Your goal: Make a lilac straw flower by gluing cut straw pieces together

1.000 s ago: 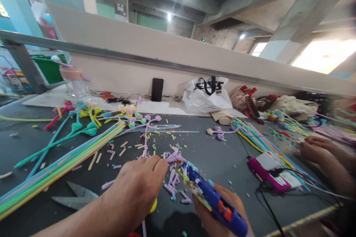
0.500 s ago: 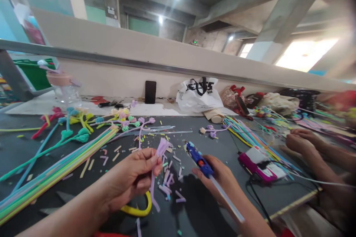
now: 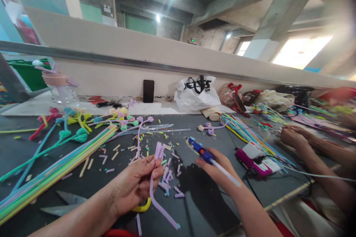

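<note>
Between the thumb and fingers of my left hand [image 3: 144, 181] is a bunch of short lilac stems [image 3: 159, 150], with a long lilac stem [image 3: 161, 209] hanging down from it toward the front. My right hand [image 3: 215, 166] is wrapped round a blue glue gun [image 3: 202, 152], its nozzle pointing up and left and a clear glue stick out of its back. The two hands are apart. Cut lilac pieces [image 3: 166, 176] lie on the table between them. Scissors [image 3: 65, 203] with a yellow handle are partly hidden under my left forearm.
Long pastel stems [image 3: 69, 159] and finished-looking coloured flowers [image 3: 80, 135] lie at the left. A magenta power strip [image 3: 251, 163] with cables is at the right, beside another person's hands [image 3: 294, 137]. A phone [image 3: 148, 91] and white bag [image 3: 194, 94] stand at the back.
The long lilac stem now reaches further right and toward the front. The glue gun has tilted flatter and moved slightly. The whole view has shifted a little.
</note>
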`<control>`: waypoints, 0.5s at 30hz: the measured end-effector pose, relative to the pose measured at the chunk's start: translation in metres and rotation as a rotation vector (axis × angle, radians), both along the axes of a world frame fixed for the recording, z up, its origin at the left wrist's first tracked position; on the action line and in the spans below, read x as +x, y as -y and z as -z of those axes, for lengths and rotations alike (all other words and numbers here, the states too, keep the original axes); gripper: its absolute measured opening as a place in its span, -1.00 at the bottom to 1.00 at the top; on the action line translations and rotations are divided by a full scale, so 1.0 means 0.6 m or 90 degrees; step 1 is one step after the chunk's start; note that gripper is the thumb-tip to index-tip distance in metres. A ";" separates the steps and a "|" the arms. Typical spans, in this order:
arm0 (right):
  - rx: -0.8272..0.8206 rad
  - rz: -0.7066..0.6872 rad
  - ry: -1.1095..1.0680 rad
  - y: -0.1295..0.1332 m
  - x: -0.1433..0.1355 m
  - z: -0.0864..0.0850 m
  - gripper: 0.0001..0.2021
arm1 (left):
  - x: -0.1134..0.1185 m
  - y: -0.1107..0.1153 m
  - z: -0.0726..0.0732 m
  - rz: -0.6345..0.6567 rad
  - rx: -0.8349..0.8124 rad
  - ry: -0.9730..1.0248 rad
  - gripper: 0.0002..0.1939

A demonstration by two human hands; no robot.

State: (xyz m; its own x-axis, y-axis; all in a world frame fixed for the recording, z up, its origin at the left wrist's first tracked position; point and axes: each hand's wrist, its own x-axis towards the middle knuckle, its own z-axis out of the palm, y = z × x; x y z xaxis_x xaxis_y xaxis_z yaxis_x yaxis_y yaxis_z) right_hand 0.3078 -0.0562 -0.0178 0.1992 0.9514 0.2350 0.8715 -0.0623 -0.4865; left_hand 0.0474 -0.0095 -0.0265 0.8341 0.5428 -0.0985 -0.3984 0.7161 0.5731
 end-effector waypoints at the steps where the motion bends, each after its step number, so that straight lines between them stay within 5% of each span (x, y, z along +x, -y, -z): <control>1: -0.025 -0.034 0.055 -0.004 0.008 0.003 -0.70 | -0.001 -0.003 0.004 -0.009 0.014 0.000 -0.86; 9: -0.186 -0.106 0.154 -0.006 0.063 0.005 -0.60 | -0.024 -0.021 0.020 -0.042 0.023 0.067 -0.87; 12: -0.088 -0.008 0.192 -0.003 0.032 -0.014 -0.69 | -0.022 -0.018 0.022 -0.031 0.024 0.075 -0.88; 15: -0.012 -0.141 0.152 -0.005 -0.032 -0.020 -0.82 | -0.020 -0.018 0.025 -0.018 0.030 0.068 -0.87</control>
